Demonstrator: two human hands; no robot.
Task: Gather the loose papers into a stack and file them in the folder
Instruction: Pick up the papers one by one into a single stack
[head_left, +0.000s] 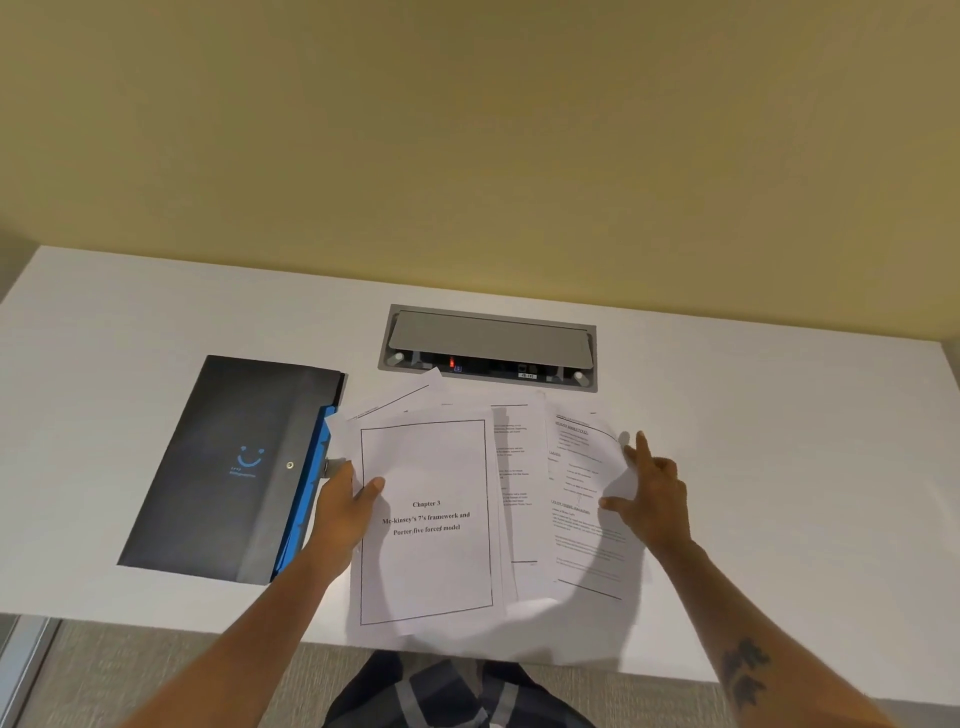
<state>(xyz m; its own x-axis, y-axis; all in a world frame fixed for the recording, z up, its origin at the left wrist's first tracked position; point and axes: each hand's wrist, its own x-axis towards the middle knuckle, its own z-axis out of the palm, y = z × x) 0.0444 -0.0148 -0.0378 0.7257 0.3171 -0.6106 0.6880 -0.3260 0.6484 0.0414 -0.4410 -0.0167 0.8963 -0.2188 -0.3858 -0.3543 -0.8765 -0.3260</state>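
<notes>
- Centrally, loose papers (498, 499) lay fanned and overlapping on the white table (779, 441), their near edges reaching the table's near edge
- On top at the left sat a title sheet (426, 566) with a thin black border, reading "Chapter 3"
- Left of the papers, a dark folder (223, 467) lay flat and shut, a blue smiley printed on its cover; blue tabbed dividers (306, 499) showed along its right edge, and whether it held anything else could not be told
- At the left edge of the papers, the left hand (345, 504) gripped the sheets, thumb on top of the title sheet, fingers tucked beneath
- At the right side, the right hand (652, 493) rested on a curling text sheet (582, 519) with fingers spread, gripping nothing
- Beyond the papers, a grey cable box (488, 343) was set into the table, its lid partly raised, showing sockets and a red light
</notes>
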